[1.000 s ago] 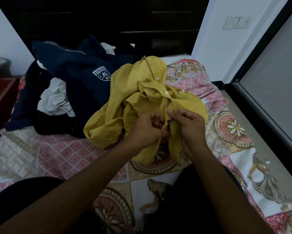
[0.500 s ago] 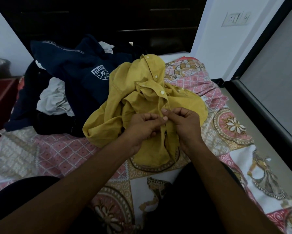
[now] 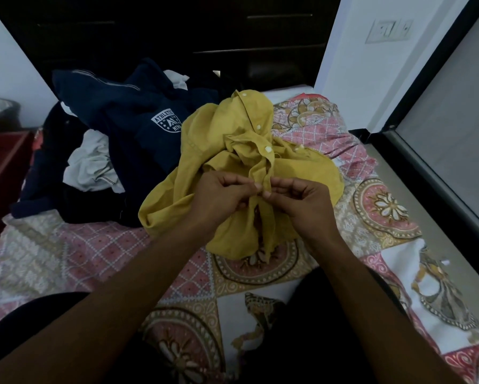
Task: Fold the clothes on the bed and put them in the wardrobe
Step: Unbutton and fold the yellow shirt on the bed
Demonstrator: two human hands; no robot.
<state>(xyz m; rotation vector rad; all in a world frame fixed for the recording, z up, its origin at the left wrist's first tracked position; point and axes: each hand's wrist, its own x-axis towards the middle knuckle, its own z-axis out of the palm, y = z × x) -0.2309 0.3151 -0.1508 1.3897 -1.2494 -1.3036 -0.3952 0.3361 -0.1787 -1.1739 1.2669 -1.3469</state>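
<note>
1. Shirt: yellow shirt [image 3: 232,162] lies crumpled on the bed [image 3: 385,206], in front of the person.
2. Hands: left hand [image 3: 221,198] and right hand [image 3: 302,200] each pinch its button placket, with fingertips meeting at the strip.
3. Surroundings: navy sweatshirt [image 3: 138,120] and white garment [image 3: 91,164] are heaped just beside the shirt, unfolded.
4. Progress: judged early. No garment in view is folded and none is stored.

The mustard shirt [image 3: 218,151] is thin woven cloth, matt and creased, with small glossy white buttons [image 3: 268,148]. At its 10 o'clock the navy sweatshirt [image 3: 127,106] is thicker, soft matt cloth with a flat printed crest [image 3: 166,123]. The bedsheet [image 3: 66,253] beneath is smooth matt printed cloth; at 12 o'clock the dark panelled front [image 3: 260,31] has a faint sheen.
</note>
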